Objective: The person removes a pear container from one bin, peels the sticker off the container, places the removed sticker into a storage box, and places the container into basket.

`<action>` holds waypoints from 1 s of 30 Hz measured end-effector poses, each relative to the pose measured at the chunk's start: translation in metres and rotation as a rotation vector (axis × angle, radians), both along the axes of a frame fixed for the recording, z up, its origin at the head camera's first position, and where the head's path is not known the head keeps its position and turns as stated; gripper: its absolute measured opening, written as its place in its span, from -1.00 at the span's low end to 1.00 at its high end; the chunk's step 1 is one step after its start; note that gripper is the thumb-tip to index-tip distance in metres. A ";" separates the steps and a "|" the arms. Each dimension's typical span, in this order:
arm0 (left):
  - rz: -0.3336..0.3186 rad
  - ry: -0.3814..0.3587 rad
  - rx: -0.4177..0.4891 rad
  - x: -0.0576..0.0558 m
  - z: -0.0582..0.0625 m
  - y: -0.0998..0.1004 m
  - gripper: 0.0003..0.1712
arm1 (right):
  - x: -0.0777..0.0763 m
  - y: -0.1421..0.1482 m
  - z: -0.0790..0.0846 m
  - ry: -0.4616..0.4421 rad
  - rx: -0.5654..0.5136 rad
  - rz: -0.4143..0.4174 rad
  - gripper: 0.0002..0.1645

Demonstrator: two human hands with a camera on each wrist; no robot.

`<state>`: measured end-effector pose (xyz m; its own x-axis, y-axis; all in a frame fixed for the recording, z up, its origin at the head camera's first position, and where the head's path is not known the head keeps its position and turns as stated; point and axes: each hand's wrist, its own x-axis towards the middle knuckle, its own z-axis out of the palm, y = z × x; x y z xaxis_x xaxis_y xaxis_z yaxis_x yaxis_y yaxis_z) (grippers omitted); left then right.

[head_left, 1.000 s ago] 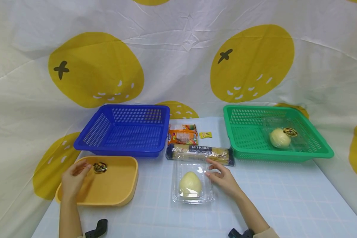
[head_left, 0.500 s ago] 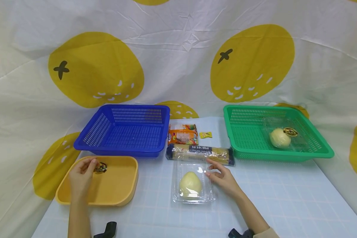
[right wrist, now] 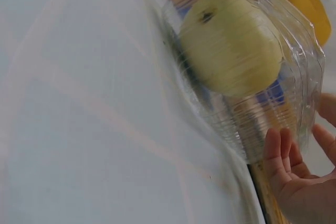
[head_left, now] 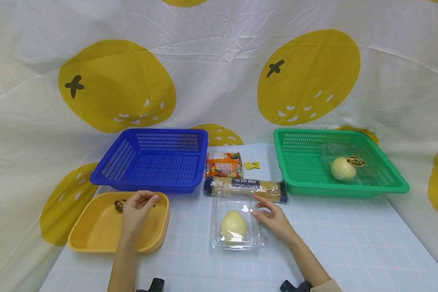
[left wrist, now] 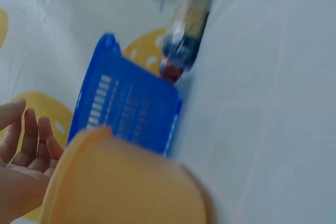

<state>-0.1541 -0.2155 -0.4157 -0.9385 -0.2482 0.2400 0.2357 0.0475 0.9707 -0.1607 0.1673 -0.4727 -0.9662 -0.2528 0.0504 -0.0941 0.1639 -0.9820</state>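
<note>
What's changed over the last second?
The left hand moved rightward over the shallow yellow-orange tray and now partly hides the round black-and-gold label in it; whether it holds anything is unclear. Nothing else visibly moved: the right hand stays at the edge of the clear plastic box with the pale yellow round fruit.

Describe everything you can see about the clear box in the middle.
The box looks like thin, glossy clear plastic, with ridged walls and a rim. It seems closed, with one pale yellow fruit inside. It lies on the table, its far end overlapping the pasta in the head view; whether it rests on that is unclear. The right grip seems to touch its right edge.
</note>
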 end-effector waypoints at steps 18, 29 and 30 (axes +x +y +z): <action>-0.360 -0.044 -0.065 0.002 -0.026 0.064 -0.72 | -0.001 0.001 -0.001 0.011 -0.023 0.008 -0.33; -0.449 -0.184 -0.060 0.002 -0.040 0.086 -0.41 | 0.000 0.000 -0.001 -0.005 -0.024 0.000 -0.32; -0.457 -0.193 -0.058 0.002 -0.040 0.087 -0.39 | 0.000 0.000 -0.001 -0.006 -0.023 -0.001 -0.32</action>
<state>-0.1517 -0.1282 -0.4558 -0.9767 0.2079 0.0529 0.0618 0.0366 0.9974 -0.1612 0.1678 -0.4740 -0.9667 -0.2510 0.0507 -0.0884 0.1411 -0.9860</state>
